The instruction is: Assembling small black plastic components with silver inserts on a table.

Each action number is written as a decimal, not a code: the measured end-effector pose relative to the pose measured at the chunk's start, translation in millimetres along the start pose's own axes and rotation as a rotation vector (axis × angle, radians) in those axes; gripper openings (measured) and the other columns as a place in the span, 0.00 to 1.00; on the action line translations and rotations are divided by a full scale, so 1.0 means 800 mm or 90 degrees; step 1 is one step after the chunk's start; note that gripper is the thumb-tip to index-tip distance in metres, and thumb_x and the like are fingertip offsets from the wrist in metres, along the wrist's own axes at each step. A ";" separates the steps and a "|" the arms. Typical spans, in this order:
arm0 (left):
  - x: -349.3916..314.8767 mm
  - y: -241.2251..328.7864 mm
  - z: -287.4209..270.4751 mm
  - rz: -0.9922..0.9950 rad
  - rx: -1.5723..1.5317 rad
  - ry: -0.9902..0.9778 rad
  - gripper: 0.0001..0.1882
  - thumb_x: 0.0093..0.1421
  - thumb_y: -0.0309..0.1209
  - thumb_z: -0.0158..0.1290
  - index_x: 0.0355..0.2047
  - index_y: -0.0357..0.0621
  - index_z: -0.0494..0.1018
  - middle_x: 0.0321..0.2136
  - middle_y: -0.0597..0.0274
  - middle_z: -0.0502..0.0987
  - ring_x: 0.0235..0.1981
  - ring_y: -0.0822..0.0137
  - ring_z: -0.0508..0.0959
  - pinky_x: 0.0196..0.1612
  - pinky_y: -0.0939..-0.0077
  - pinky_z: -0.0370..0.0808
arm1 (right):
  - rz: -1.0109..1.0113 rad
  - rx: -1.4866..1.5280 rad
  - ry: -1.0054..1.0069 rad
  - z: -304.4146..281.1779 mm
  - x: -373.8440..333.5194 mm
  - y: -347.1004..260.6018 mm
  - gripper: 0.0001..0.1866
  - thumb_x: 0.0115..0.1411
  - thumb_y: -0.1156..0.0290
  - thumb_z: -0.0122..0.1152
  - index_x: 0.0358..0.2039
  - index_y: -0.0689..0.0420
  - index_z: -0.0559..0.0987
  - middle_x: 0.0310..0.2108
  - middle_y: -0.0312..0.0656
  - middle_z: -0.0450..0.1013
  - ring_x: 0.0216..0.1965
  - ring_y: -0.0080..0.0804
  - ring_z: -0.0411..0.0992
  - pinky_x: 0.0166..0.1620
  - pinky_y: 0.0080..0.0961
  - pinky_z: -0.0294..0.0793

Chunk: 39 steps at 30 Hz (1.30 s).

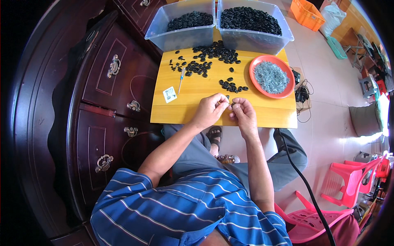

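My left hand (211,110) and my right hand (245,115) meet above the near edge of the yellow table, fingertips almost touching. The right hand's thumb and fingers pinch a small dark piece (233,104). The left thumb and forefinger are pressed together beside it; what they hold is too small to make out. Just beyond my fingers lies a small group of black oval pieces (232,87). More black oval pieces (198,68) are scattered farther back. A red plate (252,78) heaped with thin grey wire-like bits stands to the right.
Two clear plastic bins (180,40) (256,40) of black pieces stand at the table's far side. A blue-handled screwdriver (181,78) and a white printed card (169,94) lie on the left. Dark wooden drawers (104,78) flank the table; a black cable (303,178) hangs on the right.
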<state>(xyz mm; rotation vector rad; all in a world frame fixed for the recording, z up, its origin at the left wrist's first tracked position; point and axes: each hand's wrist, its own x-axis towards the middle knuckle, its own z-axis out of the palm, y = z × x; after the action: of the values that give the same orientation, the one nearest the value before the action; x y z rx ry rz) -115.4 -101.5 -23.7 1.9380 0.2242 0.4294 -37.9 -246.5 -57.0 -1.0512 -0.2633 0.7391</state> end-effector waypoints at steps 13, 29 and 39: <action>0.006 0.000 -0.005 0.010 0.072 -0.031 0.03 0.65 0.23 0.52 0.35 0.35 0.73 0.25 0.66 0.77 0.23 0.80 0.73 0.28 0.82 0.72 | -0.012 -0.048 0.000 0.003 0.002 0.003 0.08 0.67 0.75 0.55 0.47 0.59 0.71 0.32 0.33 0.76 0.28 0.14 0.70 0.33 0.12 0.71; 0.006 0.011 -0.019 0.075 0.191 -0.034 0.04 0.60 0.24 0.55 0.32 0.35 0.74 0.24 0.54 0.79 0.25 0.62 0.81 0.30 0.70 0.75 | -0.013 -0.110 0.006 0.008 0.002 0.012 0.06 0.66 0.76 0.57 0.43 0.58 0.74 0.32 0.34 0.78 0.27 0.15 0.71 0.33 0.12 0.72; 0.004 0.026 -0.021 0.064 0.279 -0.071 0.04 0.60 0.26 0.55 0.32 0.37 0.75 0.27 0.50 0.80 0.27 0.55 0.81 0.32 0.66 0.76 | -0.004 -0.119 -0.001 0.006 -0.001 0.010 0.05 0.65 0.77 0.58 0.41 0.59 0.75 0.31 0.34 0.78 0.29 0.16 0.73 0.34 0.13 0.74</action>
<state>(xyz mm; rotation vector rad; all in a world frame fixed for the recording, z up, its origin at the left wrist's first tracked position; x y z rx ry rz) -120.1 -94.5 2.1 2.4045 0.1568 0.3559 -44.1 -241.4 -61.4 -1.2265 -0.3425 0.7200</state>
